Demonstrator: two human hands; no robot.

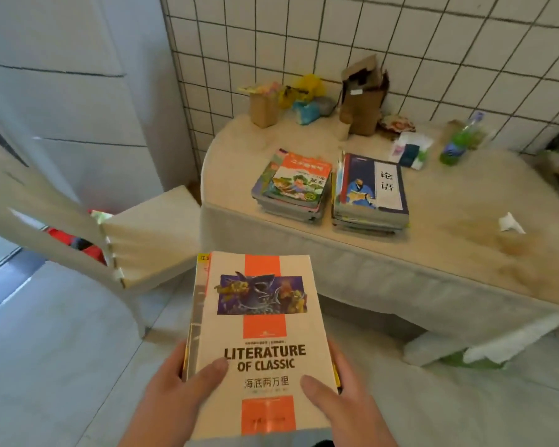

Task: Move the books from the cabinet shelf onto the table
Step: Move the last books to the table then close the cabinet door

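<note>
Thumbs (214, 369) flat on top cover; L hand (175, 382) & R hand (339, 391) grip sides of cream-orange paperback stack (259, 337), held above floor, short of cloth-covered table (465, 201). Two book piles (292, 185) on table.

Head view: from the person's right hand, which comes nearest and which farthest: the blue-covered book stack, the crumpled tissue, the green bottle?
From the right hand:
1. Blue-covered book stack, table middle.
2. Crumpled tissue, on the right; nearly as close, so this ranking is uncertain.
3. Green bottle, back right, near the wall.
</note>
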